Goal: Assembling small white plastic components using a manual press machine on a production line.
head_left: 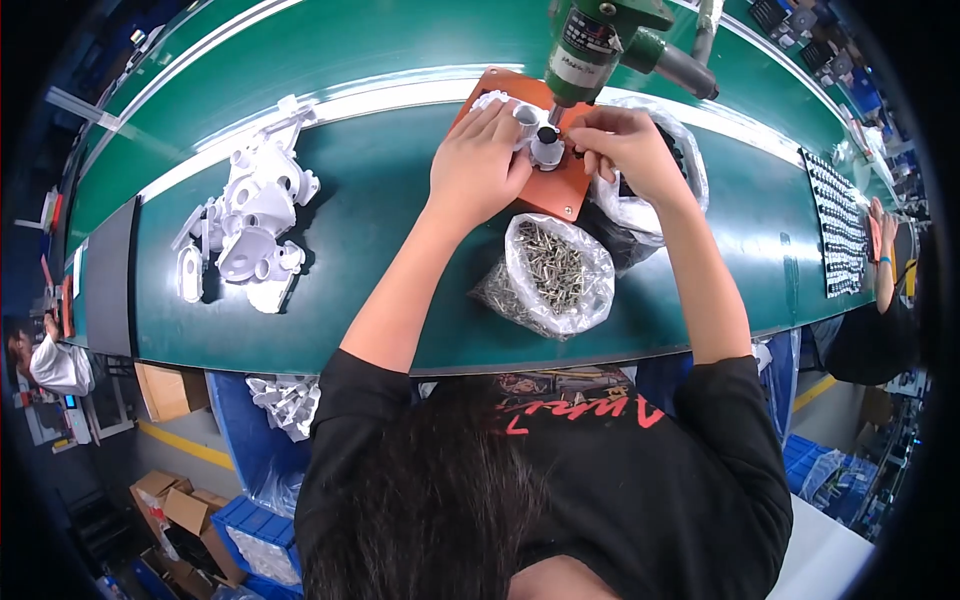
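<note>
My left hand (478,165) holds a white plastic part (546,156) down on an orange base plate (550,196), its fingers laid over the part's far left side. A round black piece (547,134) sits on the part's raised round section. Just above it hangs the narrow tip of a green press-like tool (588,50). To the right of that tip, my right hand (632,150) is closed in a pinch. Something small and dark shows at its fingertips, too small to name.
An open plastic bag (601,300) of small metal pins or screws stands near the plate. Behind my right wrist, another bag (692,145) holds black pieces. White plastic parts (255,215) are heaped at left; a tray (832,225) of small pieces lies far right, near another person's arm (886,265).
</note>
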{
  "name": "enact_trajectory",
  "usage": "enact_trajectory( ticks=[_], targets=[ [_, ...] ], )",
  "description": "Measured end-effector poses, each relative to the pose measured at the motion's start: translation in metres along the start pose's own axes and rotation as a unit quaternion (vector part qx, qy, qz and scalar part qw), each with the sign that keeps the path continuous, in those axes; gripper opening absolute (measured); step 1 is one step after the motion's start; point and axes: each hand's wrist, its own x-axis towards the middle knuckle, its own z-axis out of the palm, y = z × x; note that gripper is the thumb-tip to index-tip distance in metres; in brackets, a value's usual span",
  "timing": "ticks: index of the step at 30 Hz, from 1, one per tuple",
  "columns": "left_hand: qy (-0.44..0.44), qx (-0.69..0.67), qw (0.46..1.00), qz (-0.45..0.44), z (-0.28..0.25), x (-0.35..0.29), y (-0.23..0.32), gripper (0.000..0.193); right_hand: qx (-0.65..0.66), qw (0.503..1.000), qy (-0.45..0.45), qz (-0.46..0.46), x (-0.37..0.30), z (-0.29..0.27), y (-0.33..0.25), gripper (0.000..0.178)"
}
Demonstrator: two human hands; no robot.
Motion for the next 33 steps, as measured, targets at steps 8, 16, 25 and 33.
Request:
enact_trajectory(
  ticks=[8, 16, 25, 33],
  targets=[
    [0.016, -0.003, 1.0, 0.006, -0.002, 0.003, 0.001, 0.026, 0.07, 0.997, -0.035, 0.021, 0.022, 0.001, 0.003, 0.015],
    [0.017, -0.004, 1.0, 0.008, -0.002, 0.001, 0.001, 0.024, 0.056, 0.997, -0.044, 0.034, 0.024, -0.001, 0.006, 0.013],
    [0.018, -0.002, 1.0, 0.011, -0.001, 0.001, 0.001, 0.023, 0.018, 0.993, -0.102, 0.055, 0.026, -0.001, -0.012, 0.011],
    [0.014, -0.005, 1.0, 0.007, -0.001, 0.001, 0.001, 0.021, 0.044, 0.988, -0.122, 0.08, 0.029, -0.005, -0.01, 0.011]
  ],
)
